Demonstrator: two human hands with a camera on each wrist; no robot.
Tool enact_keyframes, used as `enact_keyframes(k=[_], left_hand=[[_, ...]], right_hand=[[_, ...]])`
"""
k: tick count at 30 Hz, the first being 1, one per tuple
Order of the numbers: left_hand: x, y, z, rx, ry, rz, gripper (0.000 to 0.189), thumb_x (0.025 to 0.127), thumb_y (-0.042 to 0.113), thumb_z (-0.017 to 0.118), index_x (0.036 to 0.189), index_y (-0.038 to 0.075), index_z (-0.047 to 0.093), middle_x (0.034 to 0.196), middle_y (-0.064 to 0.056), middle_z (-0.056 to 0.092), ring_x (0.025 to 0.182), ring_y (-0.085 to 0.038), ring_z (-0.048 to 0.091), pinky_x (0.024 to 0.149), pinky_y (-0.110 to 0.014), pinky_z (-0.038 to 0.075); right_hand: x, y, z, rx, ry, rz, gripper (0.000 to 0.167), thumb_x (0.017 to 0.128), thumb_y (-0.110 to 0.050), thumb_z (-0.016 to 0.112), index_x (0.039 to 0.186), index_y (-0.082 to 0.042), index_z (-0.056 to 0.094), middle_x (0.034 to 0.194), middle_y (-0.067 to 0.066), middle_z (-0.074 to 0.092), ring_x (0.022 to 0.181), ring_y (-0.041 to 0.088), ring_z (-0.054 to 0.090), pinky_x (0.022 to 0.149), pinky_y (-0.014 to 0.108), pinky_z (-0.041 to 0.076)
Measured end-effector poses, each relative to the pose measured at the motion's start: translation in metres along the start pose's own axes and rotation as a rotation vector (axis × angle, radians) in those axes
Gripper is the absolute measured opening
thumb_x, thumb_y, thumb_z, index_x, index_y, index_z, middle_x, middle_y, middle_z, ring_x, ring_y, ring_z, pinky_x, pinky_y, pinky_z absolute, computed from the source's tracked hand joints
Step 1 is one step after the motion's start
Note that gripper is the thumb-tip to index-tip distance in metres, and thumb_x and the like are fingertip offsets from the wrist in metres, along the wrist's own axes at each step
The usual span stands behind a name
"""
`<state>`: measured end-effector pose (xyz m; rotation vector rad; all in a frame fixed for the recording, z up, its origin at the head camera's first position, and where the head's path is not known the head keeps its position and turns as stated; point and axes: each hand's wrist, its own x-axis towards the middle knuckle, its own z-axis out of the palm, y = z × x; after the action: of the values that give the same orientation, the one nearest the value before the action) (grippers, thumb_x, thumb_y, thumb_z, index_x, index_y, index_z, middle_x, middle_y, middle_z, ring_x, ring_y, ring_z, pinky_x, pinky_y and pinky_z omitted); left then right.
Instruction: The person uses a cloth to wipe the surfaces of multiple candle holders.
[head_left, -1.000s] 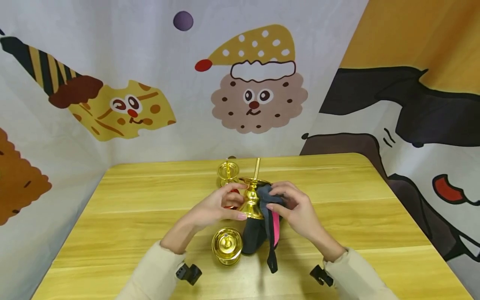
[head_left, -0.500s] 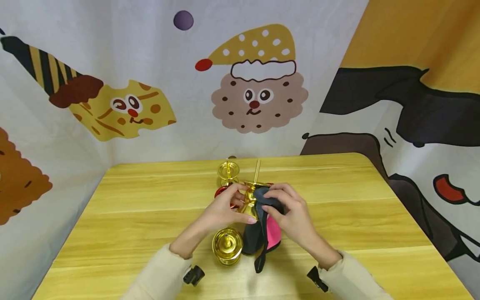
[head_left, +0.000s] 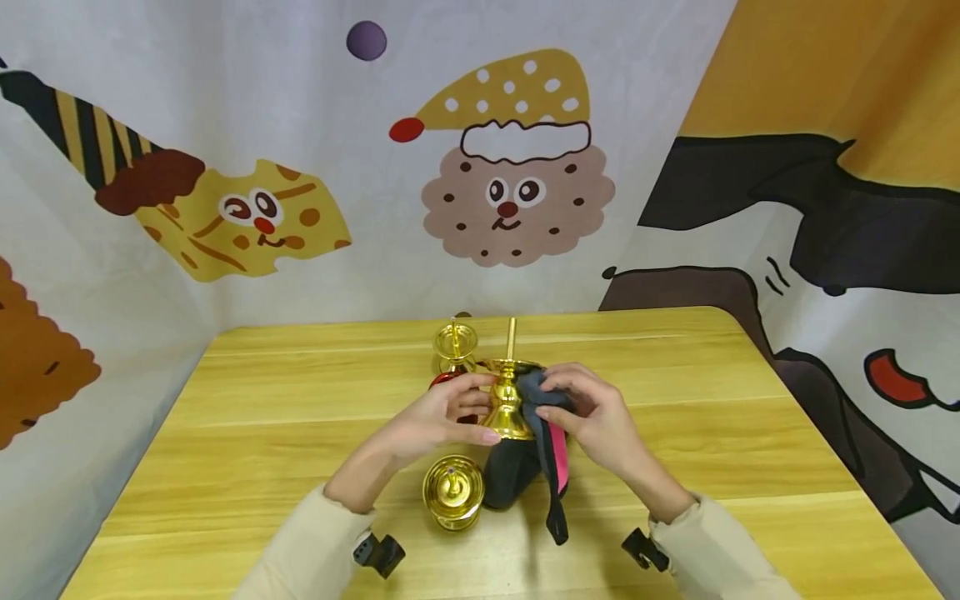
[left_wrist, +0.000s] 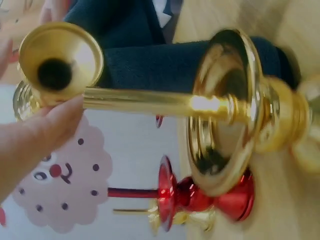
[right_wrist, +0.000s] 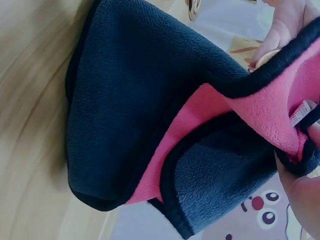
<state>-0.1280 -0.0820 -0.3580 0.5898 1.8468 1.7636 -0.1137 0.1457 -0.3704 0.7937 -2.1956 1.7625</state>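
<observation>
My left hand grips a golden candlestick, thumb at its flared foot and fingers toward the dish. It leans slightly in the head view, its long spike pointing up and away from me. In the left wrist view its hollow, dark-centred foot faces the camera. My right hand pinches a dark grey cloth with a pink underside and black edging. The bunched cloth lies against the candlestick's right side, and its loose end hangs down. A small white label shows among the pink folds.
A second golden candlestick stands on the wooden table, just in front of the held one. Behind my left hand is a red candlestick. Another golden one stands farther back. A cartoon-printed curtain rises behind the table.
Both hands rub in place, the left going right and back, the right going left and back. The cloth's loose end swings left, showing more pink, then returns right.
</observation>
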Motion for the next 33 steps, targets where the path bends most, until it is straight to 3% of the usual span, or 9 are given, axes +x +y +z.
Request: enact_keyframes(k=[5, 8, 10, 15, 18, 22, 26, 29, 33], left_hand=[[0.003, 0.000, 0.008, 0.198, 0.111, -0.005, 0.073, 0.073, 0.014, 0.077, 0.134, 0.000, 0.039, 0.122, -0.012, 0.050, 0.104, -0.025, 0.051, 0.090, -0.038, 0.045], [0.002, -0.001, 0.006, 0.193, 0.111, -0.001, 0.072, 0.072, 0.008, 0.078, 0.133, 0.000, 0.040, 0.119, -0.011, 0.051, 0.101, -0.024, 0.051, 0.090, -0.038, 0.044], [0.001, -0.001, 0.004, 0.154, 0.099, -0.003, 0.075, 0.071, 0.003, 0.077, 0.134, -0.001, 0.037, 0.122, -0.013, 0.050, 0.104, -0.025, 0.050, 0.092, -0.039, 0.043], [-0.002, -0.001, 0.000, 0.090, 0.093, -0.038, 0.096, 0.070, 0.000, 0.077, 0.144, 0.004, 0.017, 0.129, -0.020, 0.045, 0.115, -0.030, 0.047, 0.096, -0.042, 0.040], [-0.001, 0.000, 0.000, 0.117, 0.092, -0.035, 0.103, 0.069, 0.000, 0.078, 0.146, 0.008, 0.010, 0.128, -0.021, 0.047, 0.117, -0.032, 0.046, 0.097, -0.043, 0.039], [0.000, 0.002, -0.002, 0.194, 0.086, 0.010, 0.099, 0.071, 0.007, 0.078, 0.146, 0.007, 0.013, 0.128, -0.020, 0.049, 0.119, -0.030, 0.045, 0.100, -0.043, 0.035], [0.000, 0.009, -0.005, 0.259, 0.151, 0.012, 0.075, 0.081, 0.024, 0.070, 0.142, 0.005, 0.029, 0.124, -0.013, 0.053, 0.114, -0.026, 0.050, 0.096, -0.040, 0.040], [0.002, 0.014, -0.006, 0.208, 0.249, -0.016, 0.050, 0.090, 0.028, 0.058, 0.130, 0.001, 0.047, 0.112, -0.014, 0.059, 0.100, -0.024, 0.058, 0.087, -0.039, 0.047], [0.006, 0.017, -0.006, -0.041, 0.362, -0.053, 0.029, 0.095, 0.013, 0.050, 0.112, -0.010, 0.054, 0.098, -0.018, 0.059, 0.081, -0.022, 0.062, 0.079, -0.035, 0.052]], right_hand=[[-0.002, -0.009, 0.009, -0.247, 0.051, -0.128, 0.029, 0.067, 0.014, 0.072, 0.090, -0.001, 0.064, 0.102, 0.013, 0.057, 0.081, 0.013, 0.055, 0.062, 0.014, 0.049], [-0.003, -0.011, 0.011, -0.351, 0.053, -0.220, 0.032, 0.066, 0.011, 0.075, 0.091, -0.005, 0.065, 0.102, 0.010, 0.057, 0.073, 0.013, 0.053, 0.051, 0.013, 0.042], [-0.004, -0.010, 0.010, -0.282, 0.039, -0.220, 0.032, 0.065, 0.015, 0.073, 0.090, -0.003, 0.064, 0.102, 0.013, 0.057, 0.082, 0.015, 0.056, 0.057, 0.013, 0.046], [-0.004, -0.002, 0.005, -0.046, 0.020, -0.087, 0.030, 0.066, 0.022, 0.067, 0.090, 0.005, 0.061, 0.104, 0.022, 0.054, 0.094, 0.011, 0.055, 0.072, 0.018, 0.051], [-0.004, -0.001, 0.005, -0.033, 0.010, -0.046, 0.027, 0.069, 0.020, 0.067, 0.091, 0.005, 0.061, 0.106, 0.022, 0.053, 0.095, 0.012, 0.055, 0.076, 0.022, 0.051], [-0.004, 0.000, 0.006, -0.029, 0.022, -0.036, 0.026, 0.069, 0.020, 0.066, 0.090, 0.005, 0.061, 0.106, 0.020, 0.054, 0.093, 0.016, 0.057, 0.075, 0.024, 0.052], [-0.005, 0.001, 0.007, -0.022, 0.040, -0.056, 0.027, 0.068, 0.023, 0.065, 0.088, 0.007, 0.060, 0.103, 0.021, 0.054, 0.092, 0.015, 0.057, 0.073, 0.023, 0.052], [-0.005, 0.000, 0.007, -0.067, 0.042, -0.093, 0.029, 0.067, 0.022, 0.067, 0.088, 0.003, 0.062, 0.103, 0.019, 0.055, 0.083, 0.009, 0.056, 0.065, 0.017, 0.051], [-0.004, 0.002, 0.009, -0.192, 0.027, -0.192, 0.032, 0.064, 0.017, 0.072, 0.088, -0.003, 0.064, 0.101, 0.016, 0.058, 0.057, 0.004, 0.042, 0.043, 0.014, 0.036]])
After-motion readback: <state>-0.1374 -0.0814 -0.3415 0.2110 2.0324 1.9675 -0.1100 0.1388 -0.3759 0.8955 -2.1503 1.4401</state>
